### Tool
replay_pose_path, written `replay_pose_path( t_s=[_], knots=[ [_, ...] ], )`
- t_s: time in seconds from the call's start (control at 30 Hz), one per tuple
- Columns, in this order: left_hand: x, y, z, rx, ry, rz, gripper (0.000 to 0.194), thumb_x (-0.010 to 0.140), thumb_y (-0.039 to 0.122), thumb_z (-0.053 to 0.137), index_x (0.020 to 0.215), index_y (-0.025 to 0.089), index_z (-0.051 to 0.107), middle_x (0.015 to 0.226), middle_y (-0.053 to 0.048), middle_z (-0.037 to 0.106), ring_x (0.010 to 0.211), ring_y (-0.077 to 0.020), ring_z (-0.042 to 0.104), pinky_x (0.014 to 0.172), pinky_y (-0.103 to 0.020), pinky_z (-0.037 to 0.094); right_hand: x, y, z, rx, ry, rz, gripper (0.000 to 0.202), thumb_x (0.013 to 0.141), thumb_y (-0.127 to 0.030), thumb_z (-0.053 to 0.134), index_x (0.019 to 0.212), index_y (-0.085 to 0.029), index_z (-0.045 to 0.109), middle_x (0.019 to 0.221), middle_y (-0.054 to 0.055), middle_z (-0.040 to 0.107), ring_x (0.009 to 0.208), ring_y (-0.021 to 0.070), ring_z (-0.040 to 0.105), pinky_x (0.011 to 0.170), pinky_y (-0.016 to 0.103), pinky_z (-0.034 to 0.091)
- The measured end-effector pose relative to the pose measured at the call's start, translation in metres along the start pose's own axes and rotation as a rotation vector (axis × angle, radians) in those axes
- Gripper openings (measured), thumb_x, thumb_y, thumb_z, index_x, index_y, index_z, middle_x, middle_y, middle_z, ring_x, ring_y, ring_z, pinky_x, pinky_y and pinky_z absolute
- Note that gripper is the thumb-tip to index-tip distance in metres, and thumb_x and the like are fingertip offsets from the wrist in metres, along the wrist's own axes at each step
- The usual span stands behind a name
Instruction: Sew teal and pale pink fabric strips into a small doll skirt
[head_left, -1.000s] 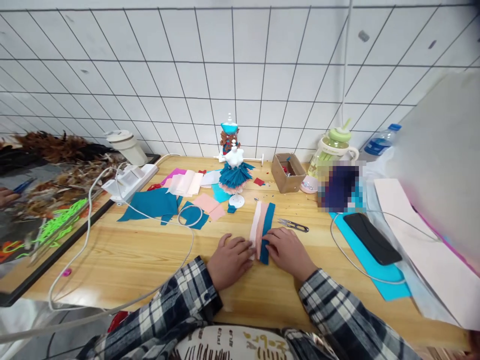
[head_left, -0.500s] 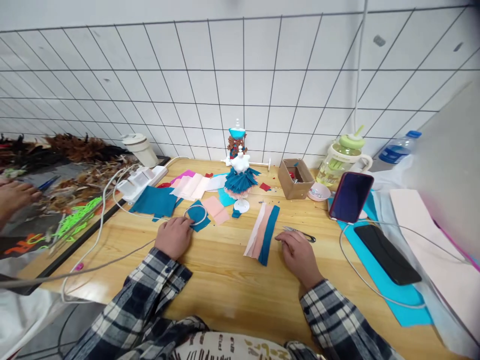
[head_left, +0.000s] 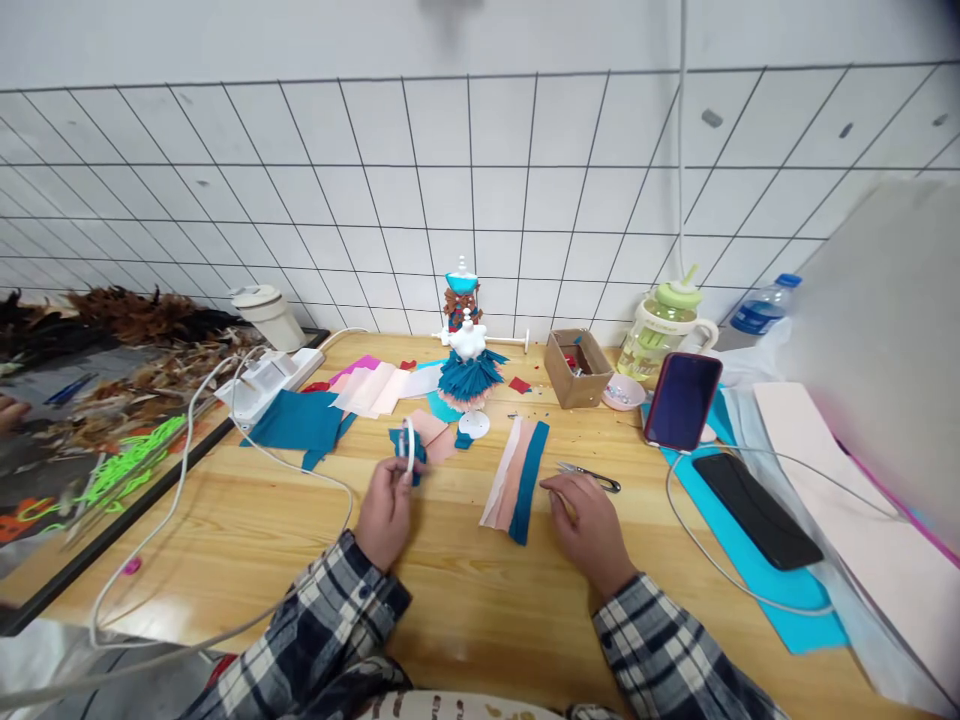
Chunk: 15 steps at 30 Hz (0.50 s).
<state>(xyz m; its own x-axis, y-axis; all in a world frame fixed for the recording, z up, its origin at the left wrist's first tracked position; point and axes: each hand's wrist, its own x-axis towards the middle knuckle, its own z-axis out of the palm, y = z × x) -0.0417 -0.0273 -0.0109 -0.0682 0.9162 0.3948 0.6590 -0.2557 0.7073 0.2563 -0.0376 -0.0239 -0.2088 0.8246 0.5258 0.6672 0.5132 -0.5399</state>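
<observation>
My left hand (head_left: 386, 510) is closed on a thin white roll of tape (head_left: 410, 445), held on edge just over a teal paper piece (head_left: 397, 437). My right hand (head_left: 589, 525) rests on the table with loosely bent fingers, and I see nothing in it. Its fingertips are close to the teal strip (head_left: 530, 485), which lies beside a peach strip (head_left: 514, 475) and a pale pink strip (head_left: 499, 475). Thread snips (head_left: 596, 477) lie just beyond that hand. Behind the strips stands a small white dress form (head_left: 468, 340) with a teal and peach ruffled skirt (head_left: 470, 378).
A second decorated form (head_left: 461, 300) stands behind. Paper sheets (head_left: 296, 420) and a power strip (head_left: 270, 385) are at left. A cardboard box (head_left: 577, 370), bowl (head_left: 624, 392), drink jug (head_left: 664, 330) and phones (head_left: 682, 400) are at right. A white cable (head_left: 330, 480) crosses the table.
My left hand has lifted the roll of tape off the table, tipped it upright and moved it slightly right. My right hand stays beside the strips. The view has shifted a little.
</observation>
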Motion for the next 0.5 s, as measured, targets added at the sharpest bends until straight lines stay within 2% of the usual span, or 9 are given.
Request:
replay_pose_path(
  t_s=[0.1,0.2,0.3,0.5],
  knots=[
    [-0.021,0.034,0.019,-0.266,-0.115,-0.010,0.014,0.098,0.033,0.034,0.104,0.022,0.041,0.091,-0.006,0.068,0.089,-0.0199,0.065,0.083,-0.038,0.050,0.006,-0.034,0.002,0.067,-0.001,-0.034,0.023,0.090,-0.022,0.050,0.112,-0.022,0.058,0.098,0.006,0.067,0.092,0.0221,0.060,0.084,0.040,0.048],
    [-0.034,0.056,0.036,-0.366,-0.212,0.007,0.014,0.098,0.034,0.035,0.104,0.024,0.042,0.094,-0.006,0.068,0.086,-0.0194,0.066,0.080,-0.038,0.052,0.008,-0.061,0.011,0.140,0.075,-0.048,0.028,0.088,-0.027,0.055,0.116,-0.022,0.053,0.103,0.008,0.066,0.097,0.0236,0.058,0.087,0.042,0.048],
    [-0.041,0.059,0.046,-0.338,-0.308,0.052,0.017,0.096,0.035,0.037,0.105,0.023,0.046,0.095,-0.010,0.068,0.089,-0.0222,0.067,0.079,-0.041,0.054,0.005,-0.069,0.021,0.161,0.144,-0.016,0.032,0.087,-0.030,0.058,0.117,-0.022,0.052,0.104,0.008,0.066,0.099,0.0239,0.058,0.087,0.042,0.049],
    [-0.042,0.049,0.051,-0.125,-0.371,0.182,0.022,0.093,0.028,0.042,0.112,0.023,0.052,0.101,-0.011,0.067,0.096,-0.0241,0.065,0.085,-0.043,0.054,-0.002,-0.058,0.024,0.163,0.074,-0.007,0.011,0.090,-0.025,0.054,0.100,-0.023,0.060,0.094,0.005,0.069,0.093,0.0208,0.060,0.087,0.040,0.049]
  ],
)
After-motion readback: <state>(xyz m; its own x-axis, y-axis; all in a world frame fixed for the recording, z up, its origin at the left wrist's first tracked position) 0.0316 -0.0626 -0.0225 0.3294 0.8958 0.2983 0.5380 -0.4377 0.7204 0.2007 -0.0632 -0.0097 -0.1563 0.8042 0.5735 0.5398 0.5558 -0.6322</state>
